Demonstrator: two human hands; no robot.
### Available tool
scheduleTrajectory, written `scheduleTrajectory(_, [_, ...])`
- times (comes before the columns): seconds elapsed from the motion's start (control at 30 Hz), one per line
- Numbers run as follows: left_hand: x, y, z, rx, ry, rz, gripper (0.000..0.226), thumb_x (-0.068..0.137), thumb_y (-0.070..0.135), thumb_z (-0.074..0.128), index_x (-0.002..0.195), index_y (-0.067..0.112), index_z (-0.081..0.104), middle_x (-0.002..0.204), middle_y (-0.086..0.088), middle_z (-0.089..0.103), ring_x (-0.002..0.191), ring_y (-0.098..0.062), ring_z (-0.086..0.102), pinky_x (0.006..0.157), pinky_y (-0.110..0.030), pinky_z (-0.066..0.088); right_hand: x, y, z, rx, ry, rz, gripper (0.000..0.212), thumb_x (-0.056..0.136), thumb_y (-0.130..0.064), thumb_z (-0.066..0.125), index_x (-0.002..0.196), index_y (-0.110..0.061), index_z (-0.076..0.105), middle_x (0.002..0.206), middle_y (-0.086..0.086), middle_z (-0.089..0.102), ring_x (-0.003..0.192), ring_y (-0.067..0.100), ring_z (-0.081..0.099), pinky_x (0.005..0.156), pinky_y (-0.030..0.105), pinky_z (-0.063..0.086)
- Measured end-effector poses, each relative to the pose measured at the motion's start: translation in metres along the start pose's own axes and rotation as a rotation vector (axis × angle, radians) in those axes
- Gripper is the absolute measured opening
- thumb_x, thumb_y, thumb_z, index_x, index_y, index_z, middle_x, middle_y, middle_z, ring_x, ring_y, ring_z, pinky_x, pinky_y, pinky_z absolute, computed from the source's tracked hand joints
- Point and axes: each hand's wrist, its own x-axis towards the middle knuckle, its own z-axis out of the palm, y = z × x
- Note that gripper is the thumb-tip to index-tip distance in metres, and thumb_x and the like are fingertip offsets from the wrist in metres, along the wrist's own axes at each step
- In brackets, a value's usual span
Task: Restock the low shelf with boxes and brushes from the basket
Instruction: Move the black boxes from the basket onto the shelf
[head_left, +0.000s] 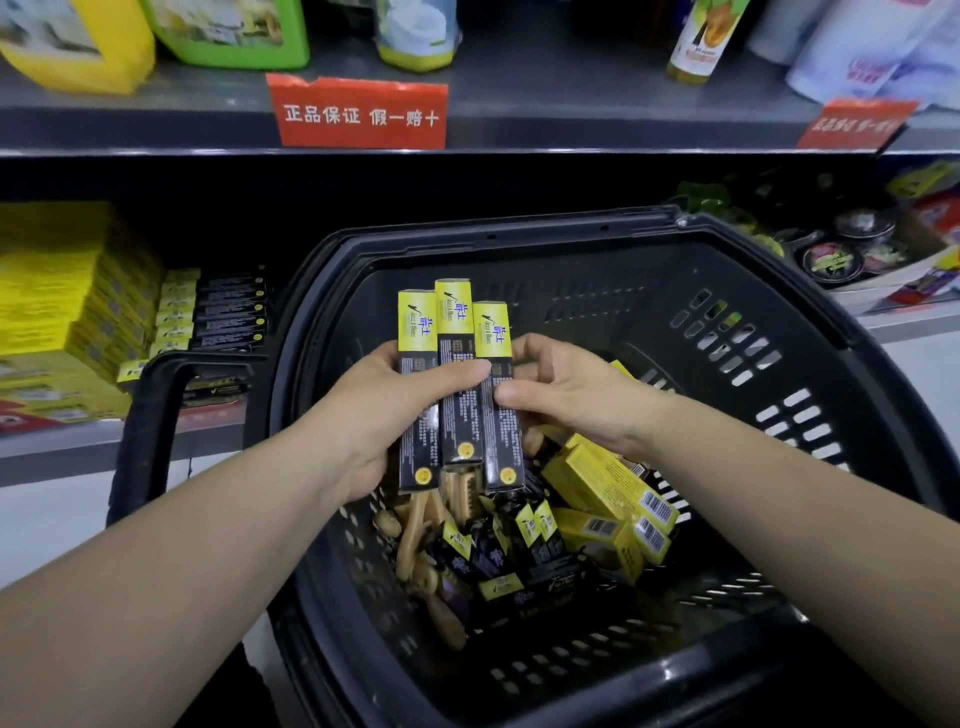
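Head view: three boxes in hand over the basket

Your left hand (384, 415) clamps three slim black-and-yellow boxes (457, 384) side by side, thumb across their fronts, fingers closed behind. Your right hand (566, 395) pinches the rightmost box, fingers closed on its edge. Below, the black basket (779, 322) holds more matching boxes, yellow cartons (608, 488) and wooden brushes (421, 525). Low shelf (62, 441), at left: like boxes in a stacked row (218, 312).

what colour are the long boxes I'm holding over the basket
Yellow at the top, black below, on all three boxes; the head view shows them.
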Motion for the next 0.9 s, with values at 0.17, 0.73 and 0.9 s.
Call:
scheduleTrajectory(0.17, [0.000,-0.001,-0.003,0.069,0.058,0.037,0.058,0.050,0.018,0.086,0.103,0.018,0.062,0.078,-0.001,0.075,0.069,-0.018,0.073,0.050,-0.026,0.055,0.001,0.009,0.000,0.038,-0.042,-0.044,0.050,0.069,-0.037,0.072,0.101,-0.009,0.046,0.091,0.010,0.067,0.078,0.014,0.068,0.066,0.020,0.052])
scheduleTrajectory(0.73, [-0.001,-0.007,-0.008,0.222,0.088,0.068,0.088,0.049,0.028,0.091,0.126,0.019,0.051,0.113,-0.005,0.067,0.103,-0.027,0.064,0.096,-0.045,0.048,0.000,0.113,0.044,-1.509,-0.731,0.326,0.038,0.090,-0.007,0.053,0.128,-0.004,0.049,0.121,0.017,0.056,0.105,0.035,0.056,0.069,0.032,0.040])
scheduleTrajectory(0.9, [-0.007,0.003,-0.012,0.190,0.093,0.097,0.075,0.047,0.034,0.090,0.114,0.024,0.058,0.102,0.003,0.071,0.098,-0.017,0.065,0.089,-0.034,0.051,0.002,0.057,0.019,-1.103,-0.256,0.180,0.042,0.089,-0.030,0.060,0.124,-0.008,0.053,0.118,0.014,0.061,0.107,0.029,0.057,0.088,0.033,0.048])
